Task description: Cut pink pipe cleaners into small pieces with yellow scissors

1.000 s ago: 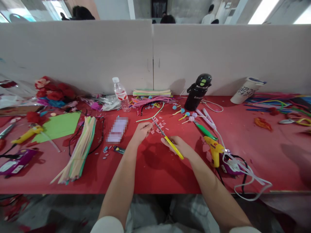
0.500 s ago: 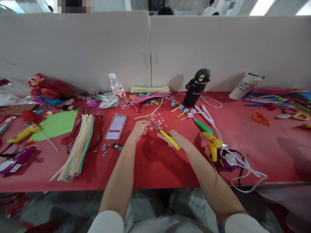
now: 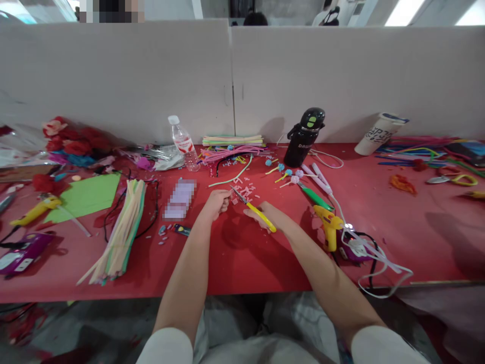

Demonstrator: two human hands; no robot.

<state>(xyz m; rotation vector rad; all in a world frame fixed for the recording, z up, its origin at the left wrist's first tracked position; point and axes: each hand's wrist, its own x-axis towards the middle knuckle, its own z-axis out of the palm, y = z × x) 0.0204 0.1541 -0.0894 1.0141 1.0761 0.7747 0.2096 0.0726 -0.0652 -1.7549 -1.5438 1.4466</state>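
My right hand (image 3: 270,215) grips yellow-handled scissors (image 3: 261,215), whose metal blades point up and left. The blade tips are close to the fingers of my left hand (image 3: 219,202). Those fingers are closed in a pinch; whatever is between them is too small to make out. Small pink cut pieces (image 3: 248,191) lie scattered on the red tabletop (image 3: 242,268) just beyond both hands. A pale green pipe cleaner (image 3: 237,177) curves behind them.
A pipe-cleaner bundle (image 3: 121,232) and a phone (image 3: 180,198) lie to the left. Behind stand a clear bottle (image 3: 184,145) and a black flask (image 3: 304,139). Green-handled pliers (image 3: 317,197), a yellow glue gun (image 3: 329,225) and white cable (image 3: 390,263) occupy the right. A partition (image 3: 151,76) borders the back.
The view has shifted slightly. Both hands stay in nearly the same place, with the scissors still by the left fingertips.
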